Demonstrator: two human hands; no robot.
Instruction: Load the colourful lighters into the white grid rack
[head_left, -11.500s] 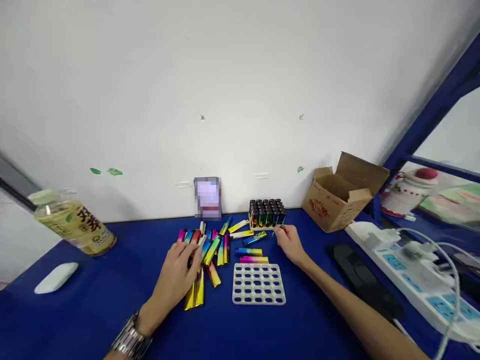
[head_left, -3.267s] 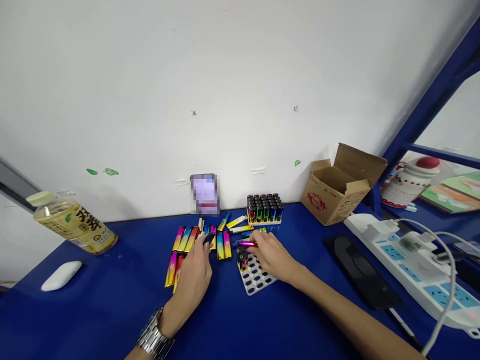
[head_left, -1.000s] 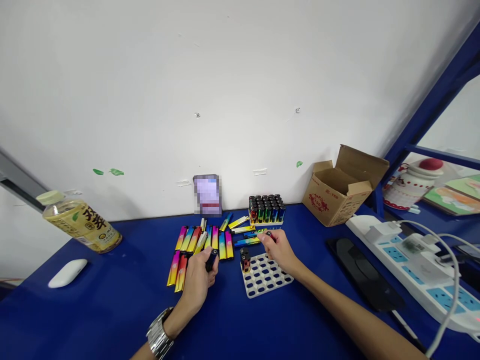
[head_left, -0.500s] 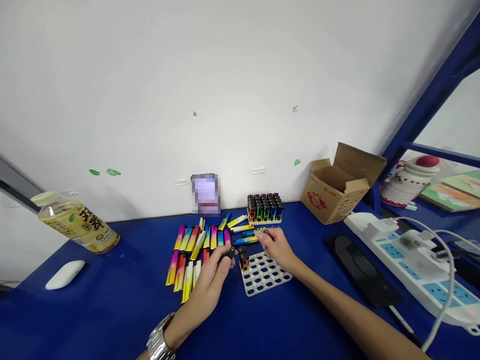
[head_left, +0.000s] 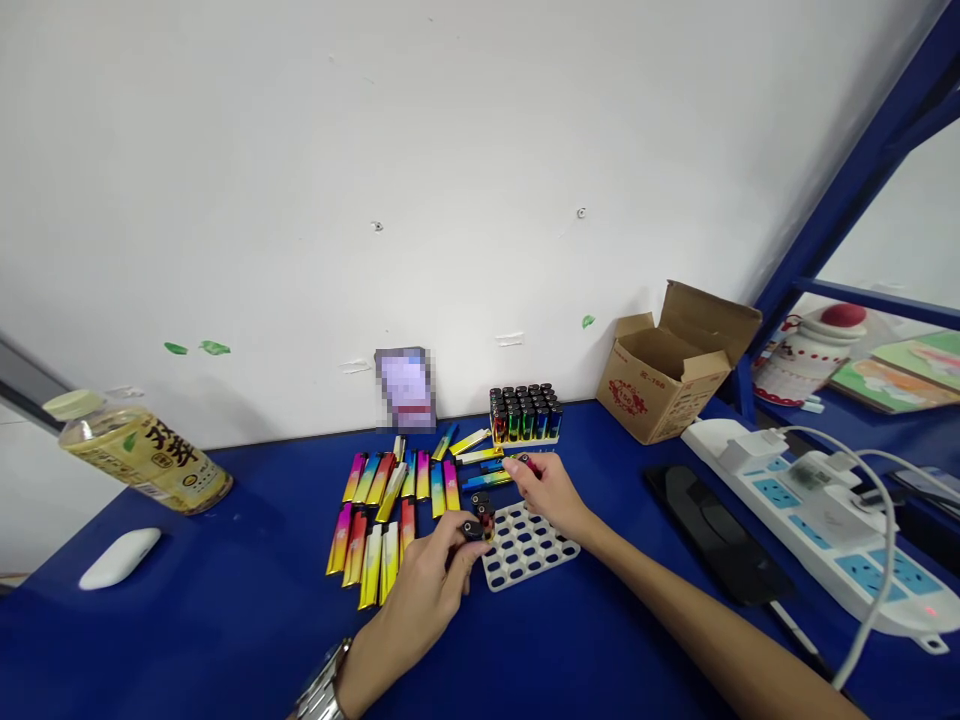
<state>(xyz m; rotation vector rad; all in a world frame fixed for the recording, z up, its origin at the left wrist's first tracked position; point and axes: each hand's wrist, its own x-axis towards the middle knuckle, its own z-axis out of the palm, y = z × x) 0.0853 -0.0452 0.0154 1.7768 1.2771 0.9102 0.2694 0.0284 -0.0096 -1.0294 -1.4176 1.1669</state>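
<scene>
1. Two bare hands work over a smooth blue table (head_left: pixel 240 600). The left hand (head_left: pixel 431 565) pinches a black-topped lighter (head_left: pixel 472 530) between bent fingers and thumb, just at the tray's left edge.
2. The right hand (head_left: pixel 551 492) has its fingers curled tightly around a reddish lighter (head_left: pixel 527 463), beyond the tray.
3. The tray (head_left: pixel 527 552) is white, flat, with rows of oval holes; a few lighters (head_left: pixel 483 507) stand upright in its far left corner.
4. Loose lighters (head_left: pixel 355 550), shiny like metal foil and coloured in yellow, pink, red and blue, lie left of it.
5. Near the wall, a full rack (head_left: pixel 525 412) shows close rows of black tops.
6. The carton (head_left: pixel 649 395), of brown cardboard, carries "156" in red print. The bottle (head_left: pixel 161 455) has large dark Chinese characters on a yellow label.
7. The screen (head_left: pixel 406 385) is pixelated, so unreadable. The watch (head_left: pixel 324 690), of metal links, is cut by the lower border. The right fingers hide most of their lighter.
</scene>
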